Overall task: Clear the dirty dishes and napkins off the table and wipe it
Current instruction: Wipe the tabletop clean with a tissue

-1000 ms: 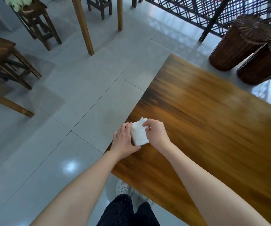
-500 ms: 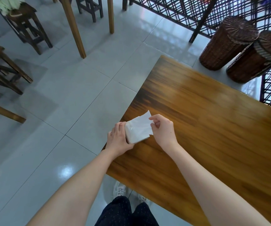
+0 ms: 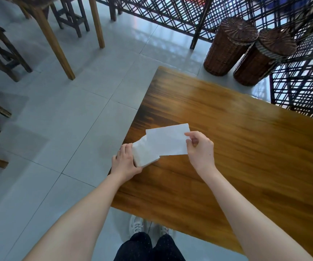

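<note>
Frame centre, at the glossy brown wooden tabletop's (image 3: pixel 246 147) left edge: the left hand (image 3: pixel 125 162) grips the white paper napkin stack (image 3: pixel 144 155) as an anchor, and the right hand (image 3: pixel 201 149) pinches one flat white sheet (image 3: pixel 169 140), likely for wiping.

No readable text, labels, brands, numbers, signs anywhere

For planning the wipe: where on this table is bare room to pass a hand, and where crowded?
Bare: brown wooden table beyond and right of the right hand. Crowded: its left edge, where left hand grips white paper napkins.
</note>
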A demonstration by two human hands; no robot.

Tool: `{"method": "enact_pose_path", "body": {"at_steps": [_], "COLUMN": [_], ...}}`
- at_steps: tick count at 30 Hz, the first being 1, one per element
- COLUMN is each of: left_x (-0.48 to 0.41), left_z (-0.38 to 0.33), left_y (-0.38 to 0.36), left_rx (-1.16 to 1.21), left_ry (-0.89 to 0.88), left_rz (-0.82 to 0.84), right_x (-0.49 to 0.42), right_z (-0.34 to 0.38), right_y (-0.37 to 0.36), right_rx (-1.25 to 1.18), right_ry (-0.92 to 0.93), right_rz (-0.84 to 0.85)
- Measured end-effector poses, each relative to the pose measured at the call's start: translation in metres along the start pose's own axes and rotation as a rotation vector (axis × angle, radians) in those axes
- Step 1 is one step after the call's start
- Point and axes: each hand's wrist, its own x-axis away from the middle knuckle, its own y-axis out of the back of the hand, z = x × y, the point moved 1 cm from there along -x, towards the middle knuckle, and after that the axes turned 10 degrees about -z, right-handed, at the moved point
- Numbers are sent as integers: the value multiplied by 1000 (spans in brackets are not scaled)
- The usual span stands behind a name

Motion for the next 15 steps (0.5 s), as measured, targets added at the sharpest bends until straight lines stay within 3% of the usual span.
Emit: {"method": "enact_pose_path", "body": {"at_steps": [5, 15], "left_x": [-1, -3], "left_z": [-2, -23], "left_y": [0, 4], "left_rx": [-27, -157], "left_ry": [23, -88], "left_rz": [45, 88], "right_x": [-4, 22], "right_z": [-24, -83], "right_y": [28, 57], "right_rx": [24, 74], "right_ry": [-37, -244], "right_rz": [-100, -118]}}
